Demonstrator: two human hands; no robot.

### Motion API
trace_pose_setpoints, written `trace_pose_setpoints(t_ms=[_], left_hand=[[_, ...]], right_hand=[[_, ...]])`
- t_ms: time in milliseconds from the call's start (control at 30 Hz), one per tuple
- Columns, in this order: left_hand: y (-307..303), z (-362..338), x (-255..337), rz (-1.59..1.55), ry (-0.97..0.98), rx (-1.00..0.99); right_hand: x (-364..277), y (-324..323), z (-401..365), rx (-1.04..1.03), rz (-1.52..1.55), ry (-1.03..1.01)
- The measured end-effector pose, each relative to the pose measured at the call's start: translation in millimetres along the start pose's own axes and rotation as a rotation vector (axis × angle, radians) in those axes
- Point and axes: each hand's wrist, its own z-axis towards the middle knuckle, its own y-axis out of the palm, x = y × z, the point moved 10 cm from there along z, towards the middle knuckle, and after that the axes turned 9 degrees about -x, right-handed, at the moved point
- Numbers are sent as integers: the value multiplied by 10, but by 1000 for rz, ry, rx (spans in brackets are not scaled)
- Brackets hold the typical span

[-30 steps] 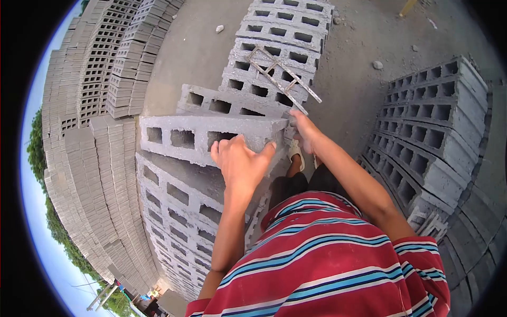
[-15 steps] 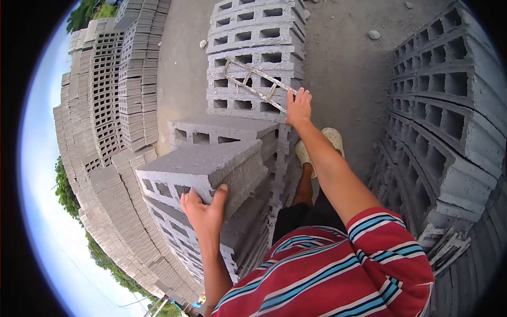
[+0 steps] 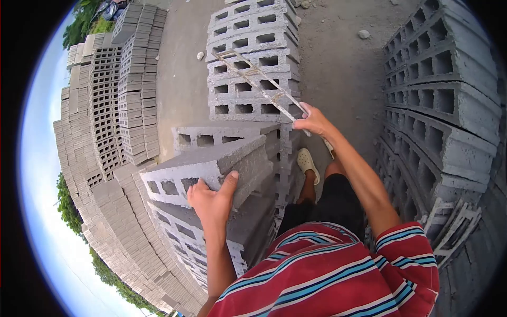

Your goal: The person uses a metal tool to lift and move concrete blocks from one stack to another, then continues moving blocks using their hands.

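My left hand (image 3: 213, 202) grips the near end of a grey hollow concrete block (image 3: 198, 158), fingers at one of its holes and thumb against the end face. This block sits at an angle on top of a stack. In my right hand (image 3: 313, 122) is one end of a ladder-shaped frame (image 3: 276, 98) with two thin rails and short crosspieces, spattered with dried concrete. The frame's far end reaches over a row of stacked blocks (image 3: 253, 87). Another block (image 3: 211, 130) lies just beyond the held one.
Tall block stacks stand to the right (image 3: 446, 100) and far left (image 3: 105, 105). Several similar frames (image 3: 449, 230) lean at the lower right. Stones, one pale (image 3: 364, 34), lie on the ground. My foot in a cream clog (image 3: 308, 162) is beside the near stack.
My right hand has closed on the frame's end, drawn it slightly toward me and lifted it. My left hand stays on the block. My feet have shifted.
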Motion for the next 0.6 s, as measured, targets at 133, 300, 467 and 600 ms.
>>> trace_pose_setpoints(t_ms=[133, 300, 467, 600], left_hand=[[-7, 0, 48, 56, 30, -56], [59, 27, 80, 22, -54, -268], [24, 85, -61, 100, 33, -141], [100, 146, -6, -37, 39, -331]], right_hand=[[-755, 204, -1023, -192, 172, -309], [-1186, 899, -1561, -295, 341, -337], [-733, 1023, -1651, -160, 497, -180], [-258, 996, -1786, -34, 247, -112]])
